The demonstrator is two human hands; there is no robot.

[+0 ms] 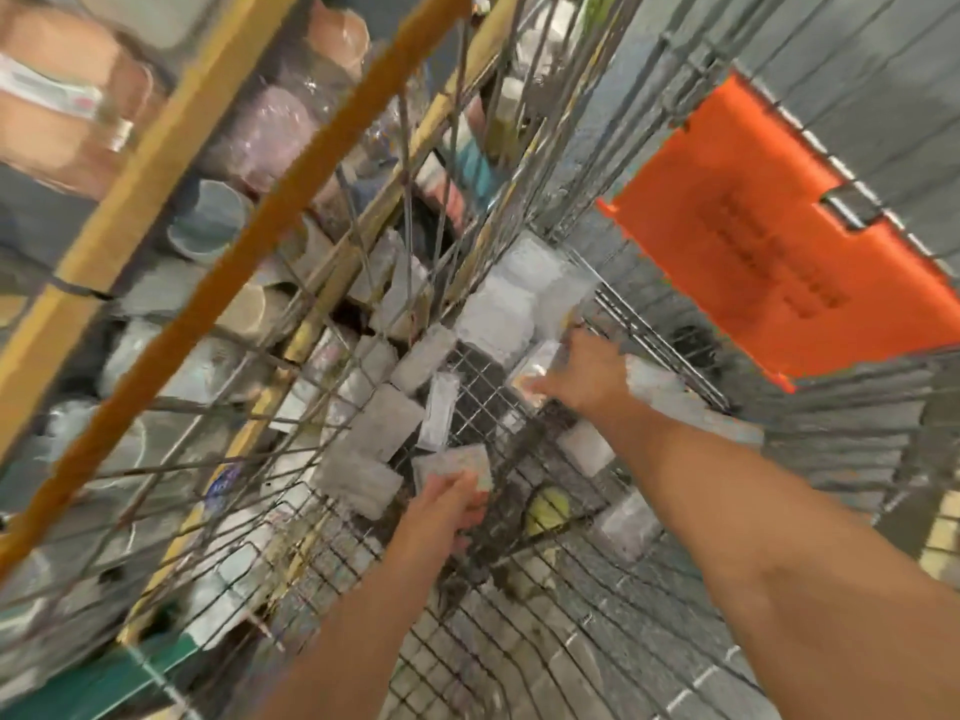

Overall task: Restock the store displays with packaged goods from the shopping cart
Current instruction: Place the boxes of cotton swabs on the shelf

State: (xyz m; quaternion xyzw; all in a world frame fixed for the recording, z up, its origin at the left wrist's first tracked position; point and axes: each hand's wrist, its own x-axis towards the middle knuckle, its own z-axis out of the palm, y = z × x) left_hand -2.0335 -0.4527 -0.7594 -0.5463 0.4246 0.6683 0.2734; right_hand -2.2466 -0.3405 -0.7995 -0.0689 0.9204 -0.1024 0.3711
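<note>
I look down into a wire shopping cart (pixel 483 402) with several white and grey packets lying on its mesh floor. My left hand (pixel 441 511) grips a flat pale packet (pixel 457 462) near the cart's middle. My right hand (pixel 582 371) reaches further in and lies on a clear-wrapped white packet (pixel 537 358) beside a stack of white packets (pixel 509 304) at the far end. The frame is blurred, so how the right fingers lie on that packet is unclear.
The cart's orange bar (pixel 249 236) crosses the left side. Behind it stand yellow-framed shelves (pixel 130 184) with cups, bowls and wrapped goods. The orange child-seat flap (pixel 769 226) hangs at the right. Grey tiled floor shows below.
</note>
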